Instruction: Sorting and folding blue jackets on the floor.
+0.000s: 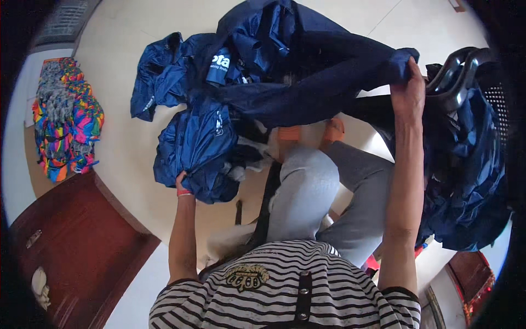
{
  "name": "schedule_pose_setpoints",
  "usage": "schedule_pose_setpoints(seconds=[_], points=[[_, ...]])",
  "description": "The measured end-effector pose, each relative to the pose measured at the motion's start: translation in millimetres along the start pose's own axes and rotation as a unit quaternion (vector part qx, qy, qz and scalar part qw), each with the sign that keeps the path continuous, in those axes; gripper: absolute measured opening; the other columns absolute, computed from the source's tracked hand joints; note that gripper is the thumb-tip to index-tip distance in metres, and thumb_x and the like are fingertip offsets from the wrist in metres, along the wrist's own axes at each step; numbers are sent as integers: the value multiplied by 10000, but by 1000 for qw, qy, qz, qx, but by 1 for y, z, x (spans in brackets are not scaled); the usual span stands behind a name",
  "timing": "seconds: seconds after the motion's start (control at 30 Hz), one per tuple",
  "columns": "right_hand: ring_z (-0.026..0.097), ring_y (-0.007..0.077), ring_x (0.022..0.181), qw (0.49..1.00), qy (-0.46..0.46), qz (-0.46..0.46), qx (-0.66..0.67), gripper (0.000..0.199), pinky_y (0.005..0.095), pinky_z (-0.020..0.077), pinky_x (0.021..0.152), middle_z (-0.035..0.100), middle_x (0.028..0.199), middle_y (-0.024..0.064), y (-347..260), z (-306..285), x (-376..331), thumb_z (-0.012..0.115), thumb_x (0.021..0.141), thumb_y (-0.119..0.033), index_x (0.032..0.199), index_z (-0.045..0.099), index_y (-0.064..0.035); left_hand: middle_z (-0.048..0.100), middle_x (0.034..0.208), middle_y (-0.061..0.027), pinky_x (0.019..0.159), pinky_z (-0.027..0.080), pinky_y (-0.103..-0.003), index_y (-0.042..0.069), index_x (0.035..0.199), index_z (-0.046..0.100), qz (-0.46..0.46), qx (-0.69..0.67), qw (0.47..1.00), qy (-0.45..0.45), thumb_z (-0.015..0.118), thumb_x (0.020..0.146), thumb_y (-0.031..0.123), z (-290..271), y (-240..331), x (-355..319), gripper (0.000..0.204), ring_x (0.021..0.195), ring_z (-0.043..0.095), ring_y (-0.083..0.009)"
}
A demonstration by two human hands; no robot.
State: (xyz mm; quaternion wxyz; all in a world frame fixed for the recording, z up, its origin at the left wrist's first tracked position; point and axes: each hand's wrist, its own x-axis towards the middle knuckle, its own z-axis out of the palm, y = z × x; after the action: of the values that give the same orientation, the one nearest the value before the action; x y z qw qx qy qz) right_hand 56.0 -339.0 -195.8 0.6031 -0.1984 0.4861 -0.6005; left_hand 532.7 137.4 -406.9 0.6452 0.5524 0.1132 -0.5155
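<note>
From the head camera, the left hand (181, 182) has its fingers closed into the lower folds of a navy jacket (285, 71) stretched above the grey trousers (323, 186). The right hand (408, 90) pinches the jacket's sleeve end, beside the black basket (496, 98).

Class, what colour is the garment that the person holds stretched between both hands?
Dark navy blue garment, seen best in the head view.
</note>
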Motion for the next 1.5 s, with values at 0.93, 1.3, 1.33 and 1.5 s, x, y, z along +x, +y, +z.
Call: schedule_pose_setpoints(seconds=[0.93, 1.3, 1.33, 1.5], points=[[442, 322, 1207, 851, -214, 92, 471, 368, 444, 266, 1082, 466, 1276, 228, -12, -1, -18, 497, 873, -99, 1187, 448, 86, 578, 791, -2, 640, 429, -242, -13, 836, 598, 93, 580, 740, -328, 521, 613, -46, 447, 235, -78, 238, 701, 516, -113], [438, 306, 1213, 852, -214, 130, 459, 368, 439, 279, 1078, 494, 1246, 216, -4, 37, -12, 487, 892, -100, 1201, 430, 91, 595, 771, -10, 616, 435, -238, 20, 1081, 568, 27, 685, 557, -470, 591, 606, -29, 526, 129, -91, 477, 676, 523, -102], [439, 304, 1213, 848, -224, 130, 462, 362, 438, 283, 1076, 503, 1237, 212, -5, 40, -12, 485, 894, -98, 1199, 434, 90, 597, 769, -10, 618, 435, -237, 25, 1081, 570, 29, 685, 541, -488, 597, 609, -23, 530, 123, -90, 475, 675, 525, -100], [490, 269, 1159, 854, -226, 104, 457, 329, 392, 329, 1050, 555, 1178, 171, -14, 40, -7, 505, 892, -107, 1164, 476, 76, 611, 953, -42, 755, 465, -263, -14, 1132, 528, -6, 677, 498, -542, 577, 586, -56, 561, 83, -91, 550, 841, 543, -119]])
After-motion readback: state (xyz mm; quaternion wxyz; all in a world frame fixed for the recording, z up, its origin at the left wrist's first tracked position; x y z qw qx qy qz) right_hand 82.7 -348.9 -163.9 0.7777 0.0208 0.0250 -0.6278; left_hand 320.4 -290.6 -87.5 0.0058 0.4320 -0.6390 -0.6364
